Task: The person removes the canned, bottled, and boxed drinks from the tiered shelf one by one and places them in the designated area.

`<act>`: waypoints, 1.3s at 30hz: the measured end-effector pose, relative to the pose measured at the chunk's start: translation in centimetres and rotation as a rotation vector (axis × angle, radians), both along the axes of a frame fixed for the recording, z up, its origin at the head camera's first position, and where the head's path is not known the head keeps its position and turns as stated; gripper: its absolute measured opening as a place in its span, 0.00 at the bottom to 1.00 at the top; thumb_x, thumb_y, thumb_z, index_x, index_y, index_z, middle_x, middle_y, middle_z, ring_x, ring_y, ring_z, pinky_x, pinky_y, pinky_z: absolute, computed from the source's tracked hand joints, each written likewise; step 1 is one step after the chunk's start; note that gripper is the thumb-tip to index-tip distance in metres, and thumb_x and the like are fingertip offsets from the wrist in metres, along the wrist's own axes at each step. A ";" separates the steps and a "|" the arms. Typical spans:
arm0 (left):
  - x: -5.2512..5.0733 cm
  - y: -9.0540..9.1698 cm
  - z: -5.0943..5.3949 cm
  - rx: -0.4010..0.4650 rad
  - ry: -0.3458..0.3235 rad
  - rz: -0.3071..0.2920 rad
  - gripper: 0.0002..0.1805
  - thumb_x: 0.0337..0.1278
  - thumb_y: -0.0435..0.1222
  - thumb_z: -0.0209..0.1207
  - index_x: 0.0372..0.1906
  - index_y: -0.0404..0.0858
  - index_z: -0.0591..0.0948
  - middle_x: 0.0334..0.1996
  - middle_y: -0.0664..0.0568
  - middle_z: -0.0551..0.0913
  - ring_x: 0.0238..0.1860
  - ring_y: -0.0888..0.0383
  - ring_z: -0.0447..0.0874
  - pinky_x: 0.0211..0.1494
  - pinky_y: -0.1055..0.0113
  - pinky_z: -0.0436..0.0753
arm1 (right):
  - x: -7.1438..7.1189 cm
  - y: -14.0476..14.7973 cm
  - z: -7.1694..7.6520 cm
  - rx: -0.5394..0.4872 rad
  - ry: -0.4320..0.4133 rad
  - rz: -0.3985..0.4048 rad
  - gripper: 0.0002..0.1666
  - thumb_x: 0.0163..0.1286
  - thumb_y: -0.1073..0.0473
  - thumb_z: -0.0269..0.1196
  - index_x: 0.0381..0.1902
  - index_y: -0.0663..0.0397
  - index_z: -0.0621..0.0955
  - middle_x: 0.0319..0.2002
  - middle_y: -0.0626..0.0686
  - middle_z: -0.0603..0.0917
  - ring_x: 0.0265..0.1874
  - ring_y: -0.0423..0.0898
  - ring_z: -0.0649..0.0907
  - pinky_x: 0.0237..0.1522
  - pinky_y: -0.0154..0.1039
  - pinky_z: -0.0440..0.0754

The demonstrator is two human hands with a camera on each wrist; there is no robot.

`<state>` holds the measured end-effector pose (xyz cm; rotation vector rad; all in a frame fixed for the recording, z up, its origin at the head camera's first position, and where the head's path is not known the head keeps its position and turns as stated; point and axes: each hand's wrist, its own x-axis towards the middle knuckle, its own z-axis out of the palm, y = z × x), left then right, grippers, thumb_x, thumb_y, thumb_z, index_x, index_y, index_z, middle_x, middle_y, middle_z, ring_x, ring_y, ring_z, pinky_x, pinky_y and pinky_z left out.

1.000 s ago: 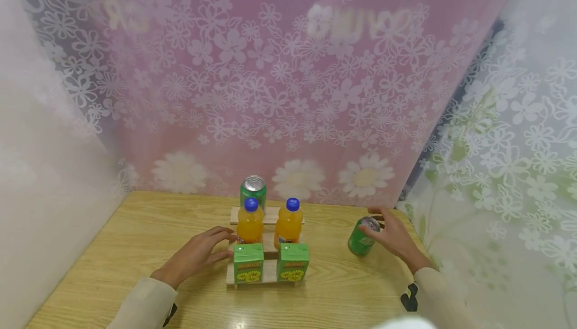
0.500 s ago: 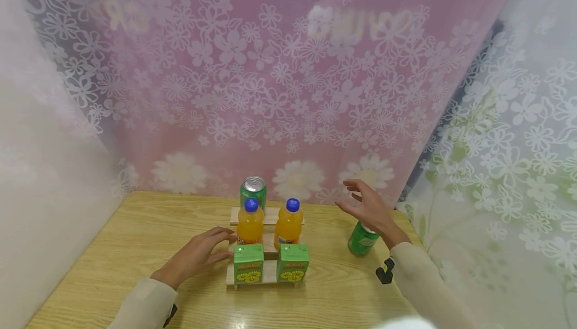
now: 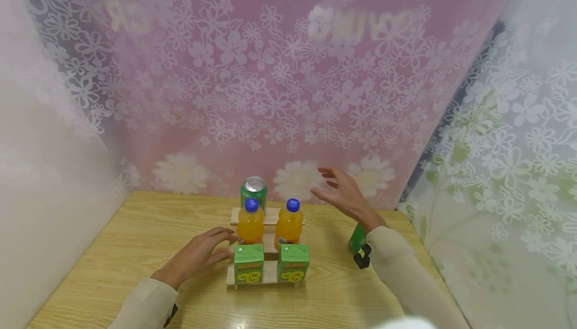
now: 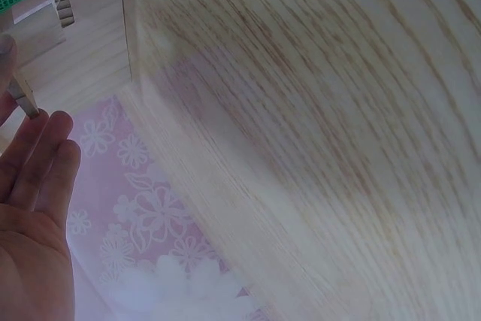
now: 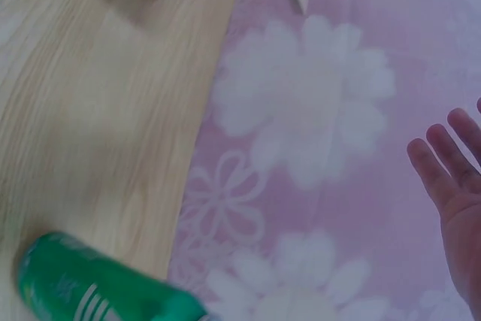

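A stepped wooden rack (image 3: 269, 272) holds two green cartons (image 3: 248, 265) in front, two orange bottles (image 3: 289, 226) with blue caps in the middle, and a green can (image 3: 254, 191) on its back step. My left hand (image 3: 193, 255) touches the rack's left side with its fingertips; in the left wrist view that hand (image 4: 34, 208) has its fingers extended against the wood. Raised behind and to the right of the rack, my right hand (image 3: 344, 194) holds nothing, fingers apart. A second green can (image 3: 357, 239) stands on the table, partly hidden by the right wrist.
The wooden table (image 3: 180, 219) meets a pink flowered curtain (image 3: 270, 93) at its back edge. A pale green-and-white flowered curtain (image 3: 518, 169) hangs along the right side, and a whitish wall (image 3: 45, 143) stands at the left.
My right hand has moved from beside the right-hand can leftward and up, away from it; that can has stayed in place. The left hand has not visibly moved.
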<state>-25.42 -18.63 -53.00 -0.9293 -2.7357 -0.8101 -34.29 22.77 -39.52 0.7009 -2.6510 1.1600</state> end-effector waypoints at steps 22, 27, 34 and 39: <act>0.2 0.1 0.7 -0.007 0.014 -0.022 0.19 0.74 0.42 0.69 0.64 0.44 0.85 0.67 0.48 0.85 0.65 0.44 0.87 0.64 0.47 0.90 | -1.2 -8.4 3.6 0.078 -0.043 0.216 0.44 0.73 0.43 0.73 0.80 0.49 0.71 0.77 0.56 0.76 0.75 0.62 0.77 0.76 0.59 0.80; 0.2 0.1 0.7 -0.017 -0.013 -0.019 0.19 0.75 0.42 0.69 0.65 0.44 0.84 0.68 0.49 0.84 0.66 0.45 0.87 0.66 0.48 0.90 | -1.4 -9.7 3.7 0.095 -0.103 0.277 0.44 0.74 0.46 0.73 0.81 0.48 0.71 0.79 0.56 0.74 0.76 0.59 0.77 0.78 0.57 0.79; 0.2 0.1 0.7 -0.005 -0.015 -0.022 0.19 0.75 0.42 0.69 0.65 0.44 0.85 0.67 0.49 0.85 0.65 0.46 0.87 0.66 0.48 0.90 | -1.7 -11.0 3.5 0.109 -0.212 0.356 0.44 0.74 0.47 0.74 0.82 0.46 0.70 0.80 0.53 0.73 0.77 0.58 0.76 0.76 0.56 0.81; 0.1 0.0 0.6 -0.009 -0.023 -0.019 0.20 0.75 0.44 0.68 0.65 0.45 0.85 0.67 0.49 0.84 0.66 0.45 0.87 0.66 0.48 0.89 | -1.9 -11.5 3.4 0.118 -0.283 0.399 0.44 0.75 0.48 0.72 0.83 0.46 0.69 0.81 0.56 0.71 0.78 0.63 0.73 0.77 0.58 0.79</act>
